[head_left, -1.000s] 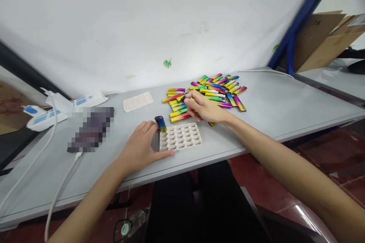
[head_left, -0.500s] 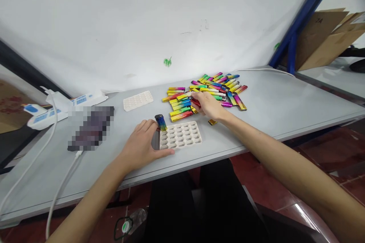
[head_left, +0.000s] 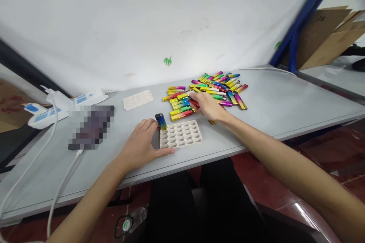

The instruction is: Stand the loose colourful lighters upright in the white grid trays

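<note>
Just one blue lighter (head_left: 161, 122) in the nearer tray (head_left: 184, 137).

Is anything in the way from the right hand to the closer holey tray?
A shiny metallic yellow-and-red lighter lies flat partly between the bare right hand and the white rectangular tray. Nothing tall visibly blocks the way.

The left hand (head_left: 142, 145) is low and flat, thumb poking out to the right. The right hand (head_left: 205, 105) is farther off, fingers bent in close. Both bare arms reach in from the near side.
</note>
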Tool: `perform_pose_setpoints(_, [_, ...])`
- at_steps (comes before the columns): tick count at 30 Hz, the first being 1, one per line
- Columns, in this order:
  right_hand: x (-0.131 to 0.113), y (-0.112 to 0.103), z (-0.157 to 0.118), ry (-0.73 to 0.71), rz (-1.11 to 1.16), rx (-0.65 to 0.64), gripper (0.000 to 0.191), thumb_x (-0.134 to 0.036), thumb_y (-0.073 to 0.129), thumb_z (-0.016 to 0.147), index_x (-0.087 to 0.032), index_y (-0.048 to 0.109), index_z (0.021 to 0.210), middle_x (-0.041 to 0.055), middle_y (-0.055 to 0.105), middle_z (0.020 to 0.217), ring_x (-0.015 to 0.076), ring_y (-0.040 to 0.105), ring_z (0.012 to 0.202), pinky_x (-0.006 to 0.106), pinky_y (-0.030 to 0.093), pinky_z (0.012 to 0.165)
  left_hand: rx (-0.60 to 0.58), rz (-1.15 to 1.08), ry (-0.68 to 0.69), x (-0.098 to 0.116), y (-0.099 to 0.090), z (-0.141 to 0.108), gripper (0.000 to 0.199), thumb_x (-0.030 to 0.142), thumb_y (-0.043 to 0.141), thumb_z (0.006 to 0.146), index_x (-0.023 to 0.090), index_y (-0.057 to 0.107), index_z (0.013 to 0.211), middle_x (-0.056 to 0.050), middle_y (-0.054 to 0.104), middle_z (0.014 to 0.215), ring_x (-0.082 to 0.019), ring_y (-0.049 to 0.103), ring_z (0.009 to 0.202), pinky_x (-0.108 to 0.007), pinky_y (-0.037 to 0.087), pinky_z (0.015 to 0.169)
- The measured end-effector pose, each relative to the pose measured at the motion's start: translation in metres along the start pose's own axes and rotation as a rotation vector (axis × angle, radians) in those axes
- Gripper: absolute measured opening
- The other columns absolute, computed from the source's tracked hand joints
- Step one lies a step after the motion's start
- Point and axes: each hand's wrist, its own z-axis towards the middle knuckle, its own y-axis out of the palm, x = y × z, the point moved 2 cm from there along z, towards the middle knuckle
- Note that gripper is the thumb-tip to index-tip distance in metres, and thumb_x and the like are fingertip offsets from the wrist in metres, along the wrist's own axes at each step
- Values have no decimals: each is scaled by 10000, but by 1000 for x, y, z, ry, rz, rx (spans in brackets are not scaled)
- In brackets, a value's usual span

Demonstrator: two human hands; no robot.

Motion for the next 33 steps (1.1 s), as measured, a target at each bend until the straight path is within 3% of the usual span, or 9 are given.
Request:
perform_pose_setpoints(4, [-4,2,0,-63,73,-60,479,-466,291,1018,-198,533,703,-31,410,581,123,411,550,275,381,587,5,11,1,1,0,0,661,776,627,704,190,513,987,-102,564,1048,-304,507,989,-494,455,890])
perform_pose_setpoints(9, [-4,10,-1,-151,106,-232,170,-356,599,906,-189,589,880,8,656,841,154,609,779,311,480,749,14,7,4,1,1,0,642,768,627,709,199,510,982,-93,565,1032,-300,512,973,-489,460,874])
perform_pose_setpoints(14, [2,22,-2,-152,189,-271,275,-341,672,861,-198,547,1060,30,742,882,187,688,861,356,507,817,24,7,18,0,2,0,665,766,628,712,187,520,1021,-105,570,1062,-307,515,998,-483,458,882])
perform_pose_setpoints(21, [-6,30,-5,-291,-141,-116,243,-345,676,873,-194,583,1037,23,745,866,177,686,812,336,487,808,22,8,17,0,2,1,664,775,623,707,193,518,1011,-100,567,1042,-306,520,983,-475,461,864])
perform_pose_setpoints(28, [-7,37,-9,-353,-330,-207,207,-357,638,905,-217,607,1054,16,706,909,160,629,807,287,447,722,16,-6,3,0,1,1,648,761,639,701,195,530,998,-98,571,1035,-307,524,981,-478,463,860])
perform_pose_setpoints(33, [-7,19,-4,-382,-577,-159,243,-306,465,981,-187,659,896,58,664,893,211,545,915,344,397,821,23,4,2,1,1,1,666,764,634,703,190,533,1027,-108,578,1074,-315,524,1016,-494,465,891])
